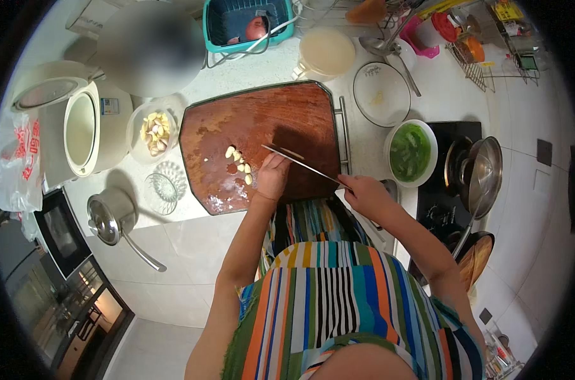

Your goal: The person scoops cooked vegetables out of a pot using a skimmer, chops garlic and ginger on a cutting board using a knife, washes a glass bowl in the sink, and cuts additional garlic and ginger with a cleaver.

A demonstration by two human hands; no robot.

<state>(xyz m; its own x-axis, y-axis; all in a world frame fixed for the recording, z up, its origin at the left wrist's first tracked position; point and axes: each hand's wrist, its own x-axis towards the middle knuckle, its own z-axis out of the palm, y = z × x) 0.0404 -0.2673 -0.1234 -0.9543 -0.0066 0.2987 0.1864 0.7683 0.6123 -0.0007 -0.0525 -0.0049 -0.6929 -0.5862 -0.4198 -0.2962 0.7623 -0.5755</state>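
Observation:
A large wooden cutting board [230, 114] with a dark rim lies on the counter before me. My right hand [365, 194] grips the handle of a kitchen knife [311, 167], whose blade slants up and left over the board. Close by the blade, my left hand [273, 175] rests low on the board with its fingers bent; whether something is under them is hidden. Several peeled garlic cloves [242, 167] lie just left of that hand. A clear bowl [134, 142] left of the board holds garlic cloves [155, 130], some still in their skin.
A glass bowl [163, 192] and a lidded saucepan [114, 216] stand at left, below an open rice cooker [97, 128]. Behind the board are a teal basket [249, 45] and a jug [326, 52]. At right sit a plate [382, 92], a bowl of greens [410, 153] and a cooktop [432, 204] with pans.

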